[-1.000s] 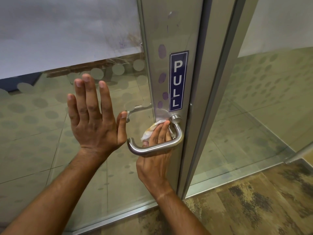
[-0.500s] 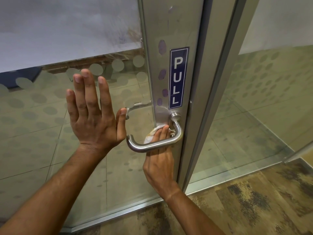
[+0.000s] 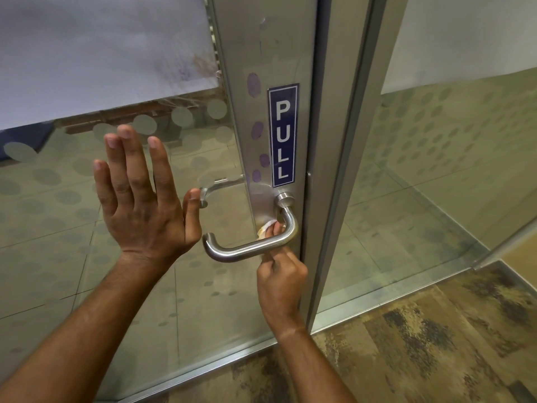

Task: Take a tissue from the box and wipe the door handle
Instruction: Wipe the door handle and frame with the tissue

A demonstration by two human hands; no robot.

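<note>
Even, fairly bright indoor light, soft and without hard shadows. The curved brushed-steel door handle (image 3: 250,248) carries a pale highlight along its top, and the clear glass door panel with frosted dots (image 3: 72,199) shows faint reflections. The wide lens bends the grey metal door frame (image 3: 343,170) and stretches the forearms near the bottom edge. Focus is sharp at centre, slightly soft toward the corners.

tissue (image 3: 266,228): we see it white, crumpled, pressed behind the handle's bend.
door handle (image 3: 247,250): brushed steel lever, horizontal.
</note>
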